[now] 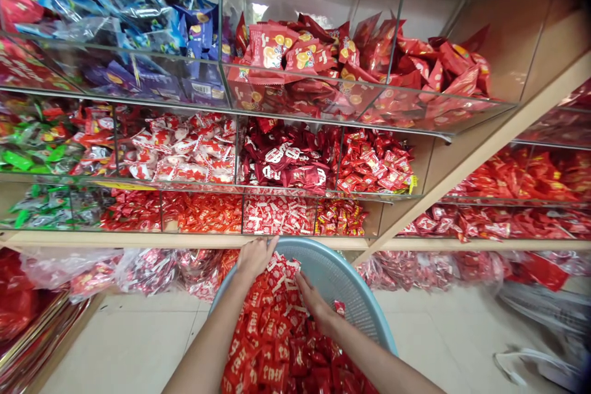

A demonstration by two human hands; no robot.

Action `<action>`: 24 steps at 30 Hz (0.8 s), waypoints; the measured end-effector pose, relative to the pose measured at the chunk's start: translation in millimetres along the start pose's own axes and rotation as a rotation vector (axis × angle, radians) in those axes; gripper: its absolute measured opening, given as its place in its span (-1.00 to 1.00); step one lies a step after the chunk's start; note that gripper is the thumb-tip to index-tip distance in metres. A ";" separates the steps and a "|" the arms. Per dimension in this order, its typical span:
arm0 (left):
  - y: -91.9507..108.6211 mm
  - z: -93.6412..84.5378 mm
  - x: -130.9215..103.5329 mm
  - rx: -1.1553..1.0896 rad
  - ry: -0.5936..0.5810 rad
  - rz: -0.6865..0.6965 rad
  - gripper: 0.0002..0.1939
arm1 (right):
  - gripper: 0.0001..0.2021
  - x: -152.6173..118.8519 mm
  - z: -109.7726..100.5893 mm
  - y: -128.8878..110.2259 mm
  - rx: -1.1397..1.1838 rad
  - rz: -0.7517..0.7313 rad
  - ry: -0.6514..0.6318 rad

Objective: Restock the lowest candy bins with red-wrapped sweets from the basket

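Note:
A round blue-grey plastic basket (364, 295) stands below the shelf, filled with small wrapped candies. My left hand (255, 257) is closed over its far-left rim, close to the shelf's front edge; the fingertips are partly hidden. Inside the basket, my right hand (315, 305) lies open with fingers stretched out, its side against the red-and-white wrapped candies (282, 274). Orange-red wrapped candies (253, 323) fill the left of the basket, and dark red wrapped candies (318, 360) lie nearer to me.
Clear-fronted shelf bins hold sorted sweets, among them red-and-white candies (279, 215), maroon packets (289, 160) and red orange-print packets (281, 49). A wooden edge (138, 239) runs behind the basket. Plastic bags of candies (148, 268) sit beneath it. A white cable (521, 354) lies right.

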State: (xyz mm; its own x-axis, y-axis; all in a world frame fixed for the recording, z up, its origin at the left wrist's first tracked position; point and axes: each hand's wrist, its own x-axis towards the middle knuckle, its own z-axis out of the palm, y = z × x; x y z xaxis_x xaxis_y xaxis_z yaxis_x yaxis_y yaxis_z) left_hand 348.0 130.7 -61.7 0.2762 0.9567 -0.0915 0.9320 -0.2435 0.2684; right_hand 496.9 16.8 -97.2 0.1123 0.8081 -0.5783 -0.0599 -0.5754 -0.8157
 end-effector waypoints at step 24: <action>1.5 -1.6 -1.8 -0.010 0.027 0.005 -0.24 | -0.68 46.0 -2.9 -139.5 -1.358 -0.785 0.432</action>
State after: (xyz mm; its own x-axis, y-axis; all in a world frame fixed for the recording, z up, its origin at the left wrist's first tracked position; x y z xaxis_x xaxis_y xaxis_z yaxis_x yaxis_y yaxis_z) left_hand 348.6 128.9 -59.7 0.2738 0.9597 -0.0639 0.9282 -0.2463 0.2788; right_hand 513.3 133.9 -10.0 -0.0397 0.9812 0.1887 0.9875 0.0674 -0.1427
